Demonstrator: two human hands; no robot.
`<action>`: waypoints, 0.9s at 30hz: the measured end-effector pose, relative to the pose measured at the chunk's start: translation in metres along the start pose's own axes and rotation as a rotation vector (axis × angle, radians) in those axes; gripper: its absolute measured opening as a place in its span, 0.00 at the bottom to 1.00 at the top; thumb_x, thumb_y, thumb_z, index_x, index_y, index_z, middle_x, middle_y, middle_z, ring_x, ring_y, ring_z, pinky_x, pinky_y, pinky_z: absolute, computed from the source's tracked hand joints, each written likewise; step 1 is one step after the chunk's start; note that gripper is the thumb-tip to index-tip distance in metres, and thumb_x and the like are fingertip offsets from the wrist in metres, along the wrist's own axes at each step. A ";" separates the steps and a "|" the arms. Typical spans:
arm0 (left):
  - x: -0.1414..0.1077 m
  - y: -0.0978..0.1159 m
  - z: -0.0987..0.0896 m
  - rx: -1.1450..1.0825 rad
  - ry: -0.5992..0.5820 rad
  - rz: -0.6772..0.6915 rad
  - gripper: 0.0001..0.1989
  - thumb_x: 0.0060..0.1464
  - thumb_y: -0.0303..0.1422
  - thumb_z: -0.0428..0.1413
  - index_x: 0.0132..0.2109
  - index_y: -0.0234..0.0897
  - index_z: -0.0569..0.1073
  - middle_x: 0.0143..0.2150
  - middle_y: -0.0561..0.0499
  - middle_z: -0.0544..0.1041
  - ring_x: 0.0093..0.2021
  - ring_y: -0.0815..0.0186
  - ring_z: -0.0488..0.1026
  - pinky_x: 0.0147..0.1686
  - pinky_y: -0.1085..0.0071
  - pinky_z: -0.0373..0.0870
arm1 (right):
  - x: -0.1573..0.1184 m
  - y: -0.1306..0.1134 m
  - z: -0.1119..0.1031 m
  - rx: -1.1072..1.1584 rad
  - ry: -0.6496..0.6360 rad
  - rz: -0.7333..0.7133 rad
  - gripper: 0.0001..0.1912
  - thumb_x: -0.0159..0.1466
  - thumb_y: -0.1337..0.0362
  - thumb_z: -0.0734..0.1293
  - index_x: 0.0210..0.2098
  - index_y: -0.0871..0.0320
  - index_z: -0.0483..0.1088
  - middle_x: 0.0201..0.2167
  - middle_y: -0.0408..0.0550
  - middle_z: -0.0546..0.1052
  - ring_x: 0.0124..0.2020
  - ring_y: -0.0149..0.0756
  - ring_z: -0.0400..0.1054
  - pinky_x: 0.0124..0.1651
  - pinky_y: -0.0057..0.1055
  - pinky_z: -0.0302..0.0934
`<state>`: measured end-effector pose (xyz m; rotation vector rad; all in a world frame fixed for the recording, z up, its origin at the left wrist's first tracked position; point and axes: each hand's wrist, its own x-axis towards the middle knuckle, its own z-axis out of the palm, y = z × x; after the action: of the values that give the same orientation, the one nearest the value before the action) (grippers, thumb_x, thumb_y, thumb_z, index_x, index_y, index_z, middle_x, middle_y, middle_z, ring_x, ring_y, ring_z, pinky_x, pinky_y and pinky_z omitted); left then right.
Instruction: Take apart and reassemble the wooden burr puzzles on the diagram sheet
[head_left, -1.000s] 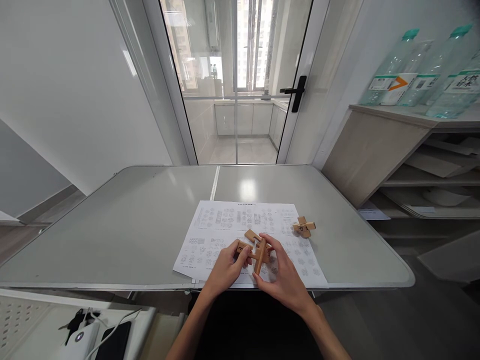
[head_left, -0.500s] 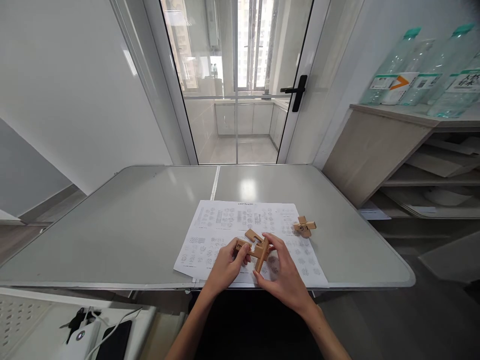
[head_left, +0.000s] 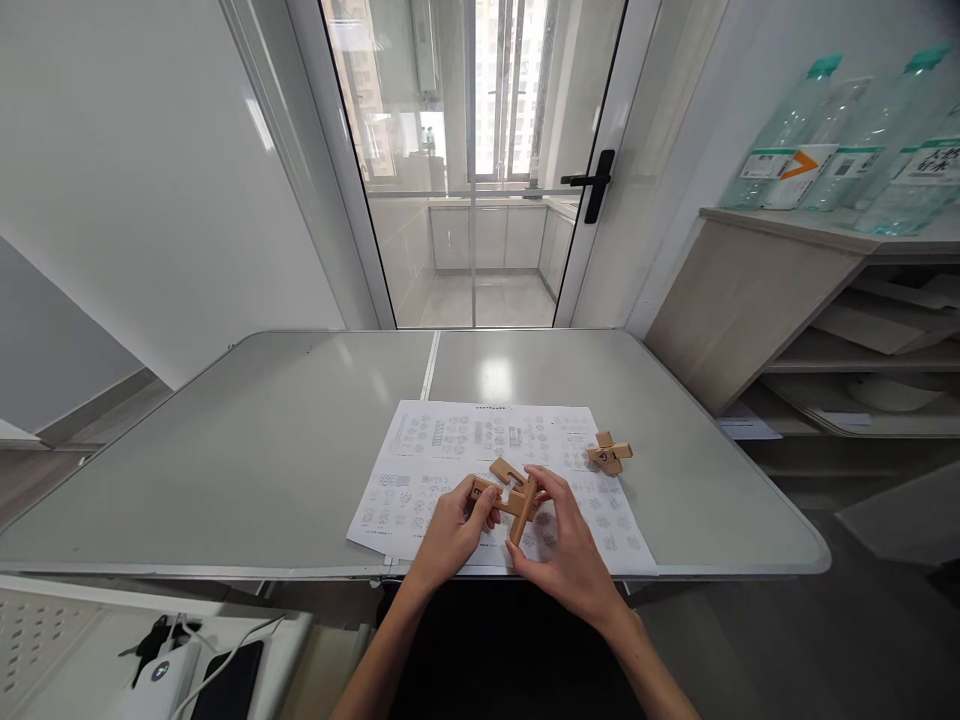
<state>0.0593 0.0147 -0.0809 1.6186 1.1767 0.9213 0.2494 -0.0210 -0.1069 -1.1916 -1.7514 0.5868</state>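
Above a printed sheet, my left hand (head_left: 459, 522) pinches a marked wooden puzzle piece (head_left: 484, 491) between thumb and fingers. My right hand (head_left: 564, 545) grips a wooden puzzle stick (head_left: 526, 512) by its two ends, thumb at the near end and fingers at the far one. The two pieces meet between my hands; how they interlock is partly hidden. A notched wooden piece (head_left: 504, 468) sits just beyond them, and I cannot tell whether it touches the others. The paper sheet (head_left: 427, 440) shows rows of small diagrams. Off to the right stands a cross-shaped group of joined wooden pieces (head_left: 610, 454).
The grey folding table (head_left: 247, 450) has a seam running away from me. Plastic bottles (head_left: 795, 150) stand on a shelf unit (head_left: 757, 290) at the right. A phone (head_left: 229, 682), a white power bank (head_left: 166, 680) and keys (head_left: 150, 640) lie on a white surface at lower left.
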 end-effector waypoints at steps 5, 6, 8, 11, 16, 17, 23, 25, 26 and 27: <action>0.000 0.000 -0.001 0.013 0.008 0.003 0.20 0.69 0.50 0.50 0.38 0.40 0.71 0.29 0.52 0.78 0.32 0.62 0.75 0.37 0.68 0.70 | 0.000 -0.003 -0.002 0.021 -0.030 0.021 0.44 0.61 0.66 0.71 0.72 0.45 0.50 0.70 0.51 0.61 0.67 0.52 0.63 0.66 0.52 0.66; 0.000 0.000 -0.001 0.013 0.010 0.005 0.20 0.69 0.50 0.50 0.37 0.40 0.70 0.29 0.52 0.77 0.32 0.62 0.74 0.37 0.68 0.70 | -0.001 -0.003 -0.002 0.023 -0.034 0.024 0.44 0.61 0.66 0.70 0.72 0.45 0.50 0.70 0.51 0.61 0.66 0.52 0.63 0.66 0.52 0.66; 0.001 -0.001 -0.001 0.008 0.014 0.008 0.19 0.69 0.50 0.50 0.37 0.40 0.70 0.29 0.52 0.77 0.32 0.62 0.74 0.37 0.68 0.70 | -0.001 -0.003 -0.002 0.022 -0.034 0.028 0.44 0.61 0.66 0.71 0.72 0.45 0.50 0.69 0.51 0.61 0.66 0.53 0.64 0.65 0.53 0.66; 0.001 -0.001 -0.001 -0.003 0.024 0.009 0.19 0.69 0.49 0.50 0.36 0.41 0.69 0.30 0.52 0.77 0.32 0.62 0.74 0.37 0.68 0.69 | -0.001 -0.001 -0.002 0.016 -0.021 0.031 0.44 0.61 0.64 0.72 0.72 0.45 0.51 0.69 0.52 0.61 0.66 0.54 0.63 0.65 0.54 0.66; 0.001 -0.001 0.000 -0.012 0.026 0.007 0.19 0.69 0.49 0.50 0.36 0.41 0.69 0.30 0.52 0.77 0.32 0.62 0.74 0.37 0.68 0.69 | -0.001 0.001 0.000 0.010 -0.002 0.023 0.44 0.61 0.65 0.72 0.72 0.45 0.51 0.69 0.52 0.61 0.65 0.53 0.65 0.65 0.53 0.66; 0.001 -0.001 0.000 -0.013 0.025 0.008 0.19 0.69 0.49 0.50 0.36 0.40 0.69 0.30 0.52 0.77 0.32 0.62 0.74 0.37 0.68 0.69 | -0.001 0.001 0.001 0.010 0.001 0.020 0.44 0.61 0.65 0.71 0.71 0.45 0.51 0.69 0.52 0.61 0.64 0.53 0.65 0.64 0.52 0.66; 0.000 -0.001 0.000 -0.015 0.010 0.012 0.18 0.70 0.49 0.50 0.38 0.40 0.70 0.30 0.53 0.76 0.32 0.63 0.74 0.37 0.68 0.68 | -0.001 -0.002 0.001 0.016 0.004 0.028 0.44 0.59 0.67 0.71 0.71 0.45 0.51 0.69 0.53 0.61 0.60 0.51 0.68 0.61 0.50 0.69; 0.000 -0.001 -0.001 -0.016 0.010 0.013 0.18 0.70 0.48 0.50 0.37 0.40 0.70 0.29 0.53 0.76 0.32 0.63 0.73 0.37 0.68 0.68 | -0.001 -0.003 0.000 0.019 0.000 0.036 0.44 0.59 0.67 0.70 0.70 0.45 0.51 0.69 0.52 0.60 0.59 0.50 0.69 0.60 0.49 0.70; 0.000 -0.001 -0.001 -0.016 0.011 0.014 0.18 0.70 0.48 0.50 0.37 0.40 0.70 0.29 0.53 0.76 0.32 0.63 0.73 0.37 0.68 0.68 | -0.002 -0.003 0.000 0.021 -0.005 0.039 0.44 0.59 0.68 0.70 0.70 0.45 0.51 0.69 0.52 0.60 0.59 0.49 0.69 0.60 0.49 0.70; 0.000 -0.001 -0.001 -0.016 0.014 0.015 0.19 0.70 0.48 0.50 0.36 0.40 0.69 0.29 0.53 0.76 0.32 0.63 0.73 0.37 0.68 0.67 | -0.002 -0.003 0.000 0.023 -0.009 0.039 0.44 0.59 0.68 0.70 0.70 0.45 0.51 0.69 0.52 0.60 0.59 0.49 0.69 0.61 0.49 0.70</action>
<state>0.0582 0.0152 -0.0818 1.6120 1.1656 0.9506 0.2484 -0.0240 -0.1049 -1.2110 -1.7278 0.6353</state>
